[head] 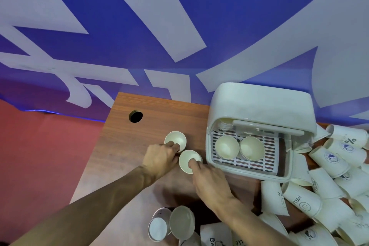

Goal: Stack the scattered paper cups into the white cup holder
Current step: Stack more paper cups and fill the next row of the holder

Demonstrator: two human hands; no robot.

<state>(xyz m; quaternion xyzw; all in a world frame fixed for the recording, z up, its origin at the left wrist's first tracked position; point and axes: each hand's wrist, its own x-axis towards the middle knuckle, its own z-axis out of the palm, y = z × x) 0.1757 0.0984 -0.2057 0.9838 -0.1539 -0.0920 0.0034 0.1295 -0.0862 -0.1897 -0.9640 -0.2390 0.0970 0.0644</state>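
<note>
Two upright paper cups stand on the wooden table left of the white cup holder (259,110). My left hand (159,158) pinches the near rim of the farther cup (176,138), fingers inside it. My right hand (209,179) pinches the near rim of the closer cup (188,159), a finger inside. The holder's lid is raised, and two upright cups (226,147) (251,149) sit side by side on its slotted tray. More cup rims show under the lid at the back.
A heap of several printed paper cups (327,185) lies right of and in front of the holder. More cups (179,223) lie near the front edge. A round cable hole (135,116) is in the table (123,146). A blue and white wall stands behind.
</note>
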